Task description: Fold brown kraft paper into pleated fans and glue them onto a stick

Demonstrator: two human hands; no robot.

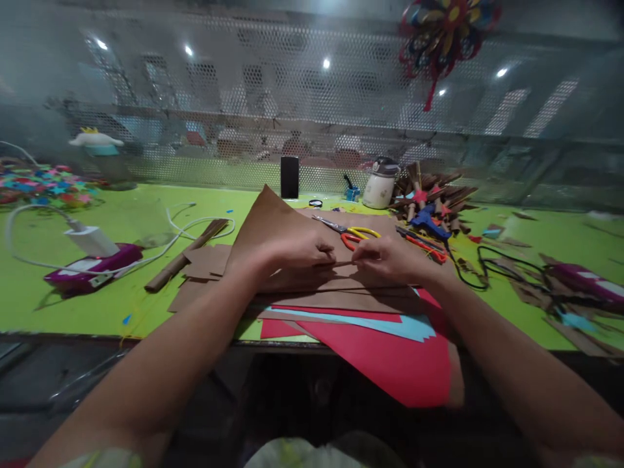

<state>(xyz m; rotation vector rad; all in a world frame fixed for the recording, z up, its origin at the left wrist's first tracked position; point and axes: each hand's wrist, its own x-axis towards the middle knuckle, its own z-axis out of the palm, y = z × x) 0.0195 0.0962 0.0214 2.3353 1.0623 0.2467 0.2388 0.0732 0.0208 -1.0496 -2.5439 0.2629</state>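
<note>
My left hand [302, 251] is closed, its fingers curled at the edge of a sheet of brown paper. My right hand [385, 257] pinches the same narrow edge a little to the right. Behind my left wrist, a corner of the brown paper [266, 224] stands up from the table. Under both hands lies a stack of brown sheets [341, 299], with light blue paper [407, 327] and red paper [390, 364] below it. Scissors [348, 233] with yellow and orange handles rest just beyond my hands.
At the left are a rolled brown paper tube [168, 273] and a purple power strip [95, 270] with a white charger. A blue glue gun [429, 224], a black cable [480, 283] and bundled paper rolls [429, 195] lie right. A phone-like black slab [289, 177] stands behind.
</note>
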